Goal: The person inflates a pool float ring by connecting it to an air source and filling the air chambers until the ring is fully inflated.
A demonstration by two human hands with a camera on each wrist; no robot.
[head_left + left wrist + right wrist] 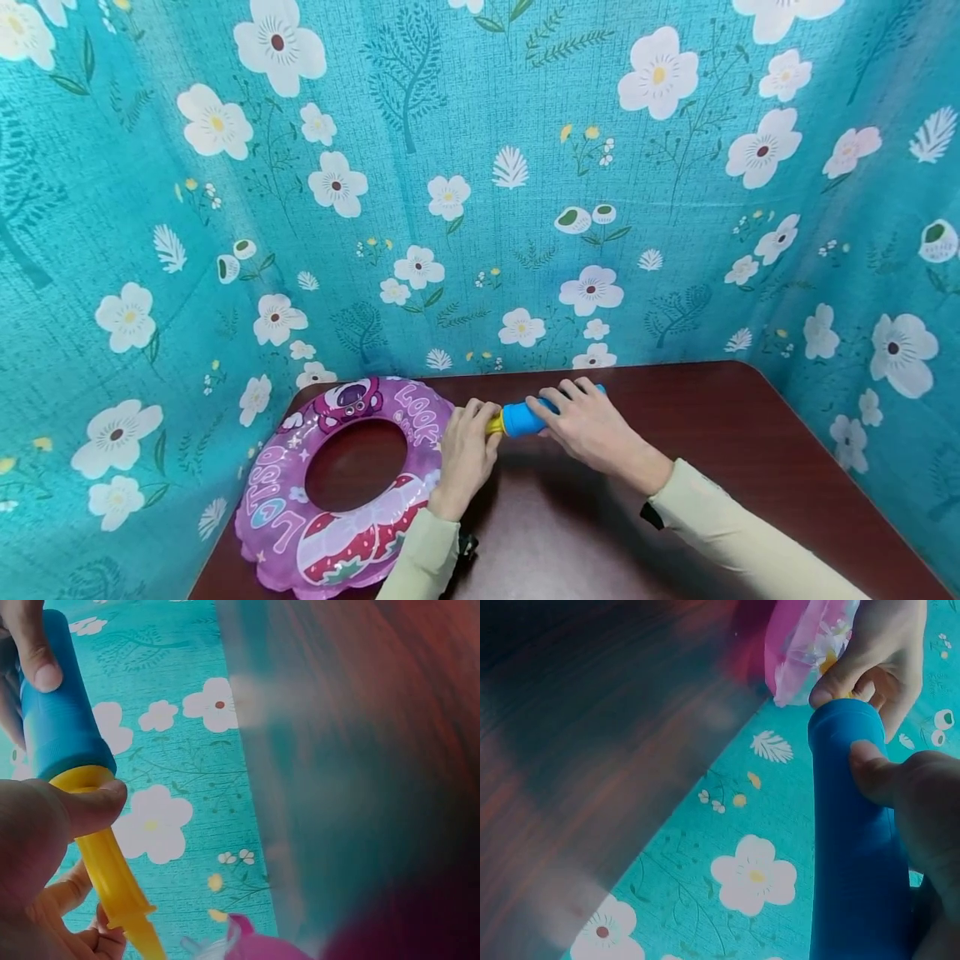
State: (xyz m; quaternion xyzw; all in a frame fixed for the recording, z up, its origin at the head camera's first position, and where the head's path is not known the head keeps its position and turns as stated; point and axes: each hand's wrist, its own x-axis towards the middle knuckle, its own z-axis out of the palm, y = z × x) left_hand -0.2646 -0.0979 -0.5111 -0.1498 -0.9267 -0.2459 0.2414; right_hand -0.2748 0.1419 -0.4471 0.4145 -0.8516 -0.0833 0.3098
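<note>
A hand air pump with a blue barrel [522,420] and a yellow nozzle end [112,870] is held above the table between both hands. My left hand [467,450] pinches the yellow end near the blue rim, its thumb across the collar. Around the blue barrel [855,847] curls my right hand [592,429], thumb along the side. The far end of the barrel is mostly covered by that hand in the head view. Beside my left hand lies a purple inflated swim ring [262,508], printed with strawberries, letters and a cartoon bear.
A dark reddish-brown table [555,533] supports the ring, which covers its left side. Behind the table and along both sides hangs a teal curtain [480,275] with white flowers. A small black item [468,546] shows at the left wrist.
</note>
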